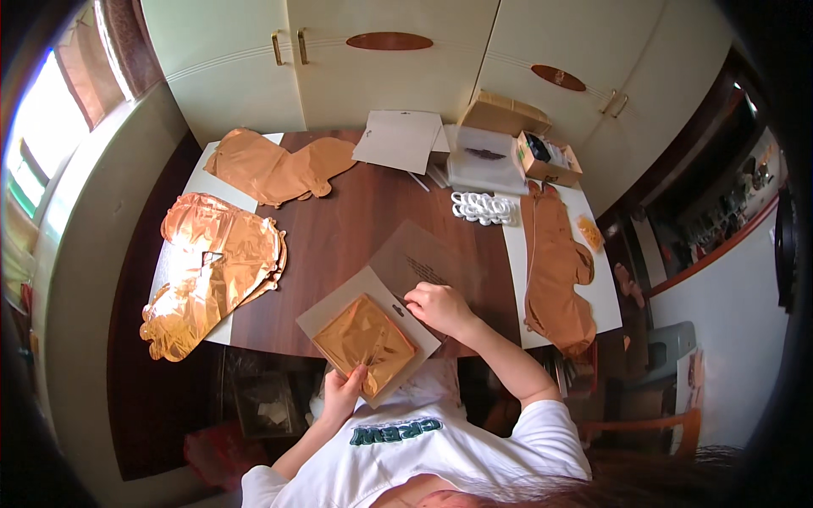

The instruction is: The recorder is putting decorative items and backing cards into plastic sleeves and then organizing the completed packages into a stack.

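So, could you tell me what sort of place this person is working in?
Probably a room in a home: a dark wooden table stands against cream cupboard doors with brass handles, and a window is on the left.

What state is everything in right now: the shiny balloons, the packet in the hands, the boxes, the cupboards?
Copper foil packet: flat, folded, held on a grey card.
Left hand: gripping the packet's lower edge.
Right hand: resting on the card's top corner.
Crinkled foil balloon: uninflated, lying flat.
Matte orange balloon: uninflated, flat.
Long orange balloon: uninflated, flat.
Small cardboard box: open.
Cupboard doors: closed.
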A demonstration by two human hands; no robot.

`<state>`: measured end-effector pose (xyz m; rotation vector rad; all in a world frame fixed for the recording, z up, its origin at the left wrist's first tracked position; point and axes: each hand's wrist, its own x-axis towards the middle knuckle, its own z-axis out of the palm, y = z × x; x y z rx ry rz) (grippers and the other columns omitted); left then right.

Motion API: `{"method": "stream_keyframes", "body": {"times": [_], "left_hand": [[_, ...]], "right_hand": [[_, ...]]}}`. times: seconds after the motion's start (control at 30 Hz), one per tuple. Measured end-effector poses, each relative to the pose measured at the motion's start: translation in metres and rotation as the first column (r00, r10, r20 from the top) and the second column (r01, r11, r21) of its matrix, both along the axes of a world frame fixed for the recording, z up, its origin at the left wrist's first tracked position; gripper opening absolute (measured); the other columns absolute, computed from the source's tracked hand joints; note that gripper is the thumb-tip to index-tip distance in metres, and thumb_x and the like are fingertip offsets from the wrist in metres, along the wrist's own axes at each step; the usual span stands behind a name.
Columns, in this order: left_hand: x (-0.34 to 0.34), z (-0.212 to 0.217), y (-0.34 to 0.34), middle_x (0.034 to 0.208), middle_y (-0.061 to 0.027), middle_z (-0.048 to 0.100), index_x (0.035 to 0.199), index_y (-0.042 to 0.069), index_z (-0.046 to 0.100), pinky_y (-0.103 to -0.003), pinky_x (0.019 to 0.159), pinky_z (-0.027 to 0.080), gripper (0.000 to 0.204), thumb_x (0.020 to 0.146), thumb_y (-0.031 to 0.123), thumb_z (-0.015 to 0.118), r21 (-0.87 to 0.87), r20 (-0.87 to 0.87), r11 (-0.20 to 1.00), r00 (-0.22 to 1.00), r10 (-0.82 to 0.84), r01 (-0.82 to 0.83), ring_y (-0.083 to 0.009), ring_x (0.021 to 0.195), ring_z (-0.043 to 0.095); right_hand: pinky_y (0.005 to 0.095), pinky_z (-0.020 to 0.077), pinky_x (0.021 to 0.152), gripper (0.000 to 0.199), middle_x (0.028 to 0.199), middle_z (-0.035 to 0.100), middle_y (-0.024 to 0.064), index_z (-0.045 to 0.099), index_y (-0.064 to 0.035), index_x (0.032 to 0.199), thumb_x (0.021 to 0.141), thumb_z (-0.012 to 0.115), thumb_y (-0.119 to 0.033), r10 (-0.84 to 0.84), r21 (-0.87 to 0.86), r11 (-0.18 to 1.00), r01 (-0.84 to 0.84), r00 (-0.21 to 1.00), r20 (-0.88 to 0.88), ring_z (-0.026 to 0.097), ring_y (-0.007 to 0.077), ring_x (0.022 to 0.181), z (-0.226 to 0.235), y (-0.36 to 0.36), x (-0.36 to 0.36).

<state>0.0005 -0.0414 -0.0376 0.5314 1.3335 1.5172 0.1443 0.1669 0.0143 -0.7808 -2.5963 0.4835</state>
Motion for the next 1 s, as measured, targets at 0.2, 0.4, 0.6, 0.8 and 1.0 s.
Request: {"method": "stream_keyframes", "body": {"times": [0.2,0.4,0.6,0.8,1.0], "left_hand": [[0.007,-0.007,0.002,0.075,0.0,0.059,0.085,-0.002,0.06,-0.021,0.058,0.041,0.015,0.086,0.013,0.058,0.014,0.068,1.0,0.997,0.025,-0.026,-0.0059,0.065,0.05],[0.019,-0.017,0.007,0.078,-0.0011,0.06,0.087,0.0,0.059,-0.022,0.061,0.042,0.012,0.086,0.011,0.057,0.021,0.235,0.997,0.969,0.073,-0.08,-0.007,0.068,0.052],[0.026,-0.009,0.01,0.082,-0.0022,0.06,0.09,-0.001,0.059,-0.022,0.064,0.043,0.012,0.087,0.01,0.055,0.016,0.306,0.995,0.948,0.09,-0.1,-0.008,0.072,0.053],[0.026,-0.013,0.007,0.087,-0.0035,0.06,0.095,-0.002,0.057,-0.023,0.067,0.044,0.014,0.087,0.009,0.054,0.071,0.277,0.991,0.957,0.09,-0.113,-0.0093,0.074,0.054],[0.031,-0.009,0.008,0.085,-0.002,0.059,0.096,-0.002,0.057,-0.022,0.065,0.043,0.016,0.087,0.01,0.055,0.087,0.286,0.986,0.951,0.114,-0.145,-0.0079,0.073,0.052]], "right_hand": [[0.0347,0.0501,0.059,0.007,0.076,0.06,0.005,0.06,-0.0096,0.079,0.074,0.06,-0.015,-0.044,-0.039,0.998,0.044,0.999,-0.009,0.06,0.0246,0.068,0.003,-0.012,-0.006],[0.0283,0.0502,0.054,0.009,0.069,0.052,0.0032,0.05,-0.0102,0.072,0.071,0.059,-0.01,-0.07,0.304,0.951,0.049,0.996,0.059,0.06,0.0173,0.064,0.004,-0.034,-0.015],[0.0256,0.0501,0.055,0.011,0.072,0.051,0.0021,0.05,-0.0106,0.073,0.068,0.06,-0.011,-0.051,0.36,0.933,0.016,0.995,0.088,0.059,0.0146,0.07,0.006,-0.05,-0.019],[0.0254,0.0494,0.054,0.009,0.072,0.049,0.0016,0.05,-0.0108,0.074,0.069,0.058,-0.011,-0.053,0.381,0.924,0.022,0.996,0.071,0.057,0.0147,0.072,0.01,-0.056,-0.024],[0.025,0.048,0.053,0.009,0.073,0.049,0.0016,0.051,-0.0109,0.075,0.069,0.057,-0.011,-0.033,0.366,0.931,0.003,0.997,0.077,0.056,0.0156,0.071,0.007,-0.073,-0.03]]}}
